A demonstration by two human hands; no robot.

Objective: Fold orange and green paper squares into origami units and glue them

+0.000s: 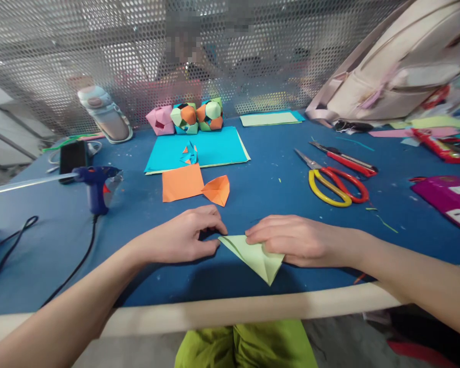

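Observation:
A folded light green sheet of paper [258, 258] lies on the table near its front edge, one point toward me. My right hand [302, 240] holds it down, with the fingertips on its upper right part. At the paper's left corner is my left hand [193, 232], its fingers bent and the thumb and index apart with a gap between them. Just beyond lie an orange paper square [182, 183] and a folded orange piece [217, 190]. A small blue and orange folded piece [190, 153] rests on a stack of blue paper [218, 145].
Scissors [331, 186] and a red cutter [348, 159] lie to the right, near a purple case [446, 197]. On the left are a glue gun [95, 189], a phone [72, 159] and a bottle [105, 115]. Paper balls [184, 118] and a backpack [398, 66] stand at the mesh panel.

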